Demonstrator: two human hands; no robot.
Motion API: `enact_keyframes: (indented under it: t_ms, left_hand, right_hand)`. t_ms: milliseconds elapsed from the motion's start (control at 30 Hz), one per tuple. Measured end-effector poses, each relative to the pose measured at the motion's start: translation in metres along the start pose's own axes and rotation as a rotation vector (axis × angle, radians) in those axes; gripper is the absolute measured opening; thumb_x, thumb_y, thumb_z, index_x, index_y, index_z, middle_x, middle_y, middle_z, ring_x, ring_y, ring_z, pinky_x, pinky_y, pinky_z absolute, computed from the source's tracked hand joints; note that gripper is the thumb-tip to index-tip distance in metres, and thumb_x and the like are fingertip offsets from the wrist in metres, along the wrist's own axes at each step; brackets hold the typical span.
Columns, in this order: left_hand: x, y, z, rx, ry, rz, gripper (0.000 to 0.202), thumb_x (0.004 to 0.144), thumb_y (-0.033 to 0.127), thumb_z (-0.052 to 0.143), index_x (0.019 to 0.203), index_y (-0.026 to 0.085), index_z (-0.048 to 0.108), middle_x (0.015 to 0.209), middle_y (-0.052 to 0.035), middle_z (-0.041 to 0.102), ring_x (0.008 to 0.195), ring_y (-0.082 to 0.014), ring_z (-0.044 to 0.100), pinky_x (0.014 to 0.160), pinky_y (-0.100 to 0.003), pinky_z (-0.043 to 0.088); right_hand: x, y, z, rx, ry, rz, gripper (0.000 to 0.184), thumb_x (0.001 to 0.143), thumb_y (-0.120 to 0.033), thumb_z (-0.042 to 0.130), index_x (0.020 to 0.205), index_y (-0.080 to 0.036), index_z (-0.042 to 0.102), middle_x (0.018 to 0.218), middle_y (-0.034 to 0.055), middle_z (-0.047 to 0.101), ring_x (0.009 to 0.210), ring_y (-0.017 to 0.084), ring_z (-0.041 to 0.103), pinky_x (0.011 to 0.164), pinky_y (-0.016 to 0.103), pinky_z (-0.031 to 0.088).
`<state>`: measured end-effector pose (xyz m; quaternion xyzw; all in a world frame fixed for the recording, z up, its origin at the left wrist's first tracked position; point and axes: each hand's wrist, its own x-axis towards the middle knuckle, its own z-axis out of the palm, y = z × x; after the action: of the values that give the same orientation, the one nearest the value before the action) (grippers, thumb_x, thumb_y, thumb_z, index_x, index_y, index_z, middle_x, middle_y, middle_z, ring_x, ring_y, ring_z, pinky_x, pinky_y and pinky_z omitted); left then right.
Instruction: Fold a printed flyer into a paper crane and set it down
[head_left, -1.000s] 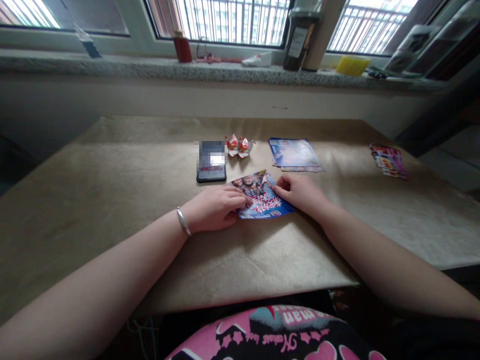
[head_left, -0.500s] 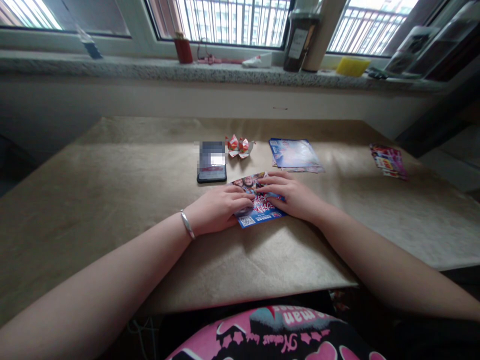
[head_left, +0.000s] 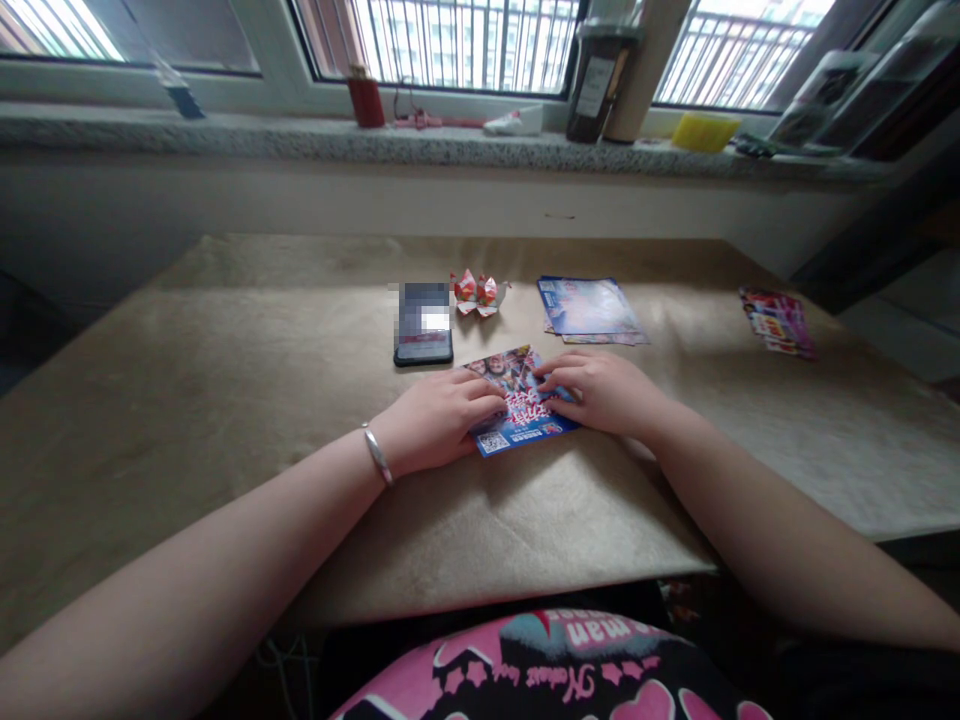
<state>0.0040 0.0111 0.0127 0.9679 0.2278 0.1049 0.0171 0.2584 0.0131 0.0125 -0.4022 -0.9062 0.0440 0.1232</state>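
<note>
A colourful printed flyer point(head_left: 517, 405) with a QR code at its lower left corner lies on the table, turned at a slight angle. My left hand point(head_left: 442, 412), with a silver bangle at the wrist, holds the flyer's left edge, its fingers close together and bent over the paper. Part of that edge is hidden under the hand. On the right side of the sheet rests my right hand point(head_left: 604, 390), fingers apart and slightly bent, their tips touching the print. Just beyond the left hand is a phone point(head_left: 424, 350), its screen blurred.
Two small folded red-and-white paper figures point(head_left: 480, 293) stand beside the phone. A stack of blue printed sheets point(head_left: 589, 305) lies behind the right hand, and pink-red printed papers point(head_left: 776, 322) lie far right. Jars and small items line the stone windowsill point(head_left: 262, 140).
My right hand has slid to the right across the flyer, uncovering more of its middle. The left hand and the flyer have stayed almost in place.
</note>
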Motion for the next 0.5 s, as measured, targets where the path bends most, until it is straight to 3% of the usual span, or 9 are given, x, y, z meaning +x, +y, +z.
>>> enact_keyframes:
  t_ms: [100,233,367,500]
  left_hand:
    - [-0.0002,-0.0004,-0.0007,0.064,-0.006,-0.004,0.029,0.084,0.026,0.055,0.111,0.019,0.060,0.109,-0.0086,0.063,0.102,-0.0230,0.057,0.087,-0.036,0.049]
    - [-0.0012,-0.0005,-0.0028,0.191,0.014,0.005,0.022,0.085,0.021,0.053,0.104,0.023,0.065,0.099,-0.0055,0.065,0.097,-0.0215,0.059,0.080,-0.034,0.048]
    - [-0.0023,0.0026,-0.0071,0.334,0.043,-0.027,0.017,0.084,0.020,0.055,0.097,0.022,0.066,0.089,-0.0036,0.067,0.084,-0.0194,0.061,0.069,-0.031,0.044]
    - [-0.0026,0.0044,-0.0102,0.390,-0.001,-0.074,0.014,0.083,0.022,0.057,0.093,0.023,0.067,0.088,-0.0026,0.067,0.081,-0.0180,0.061,0.066,-0.029,0.041]
  right_hand:
    - [-0.0023,0.0038,-0.0027,-0.001,-0.025,0.036,0.012,0.079,-0.030,0.062,0.084,-0.022,0.069,0.109,0.0057,0.069,0.099,0.024,0.062,0.088,0.041,0.048]
    - [-0.0031,0.0064,0.0011,0.027,-0.002,0.031,0.019,0.082,-0.029,0.059,0.098,-0.024,0.068,0.113,0.0049,0.067,0.102,0.023,0.061,0.090,0.039,0.046]
    - [-0.0012,0.0015,0.0032,0.061,0.054,-0.022,0.023,0.086,-0.030,0.054,0.103,-0.023,0.068,0.114,0.0052,0.066,0.102,0.021,0.060,0.092,0.037,0.045]
    - [-0.0015,-0.0008,0.0013,0.090,0.101,-0.107,0.024,0.085,-0.036,0.057,0.101,-0.022,0.069,0.111,0.0042,0.068,0.109,0.022,0.055,0.096,0.039,0.043]
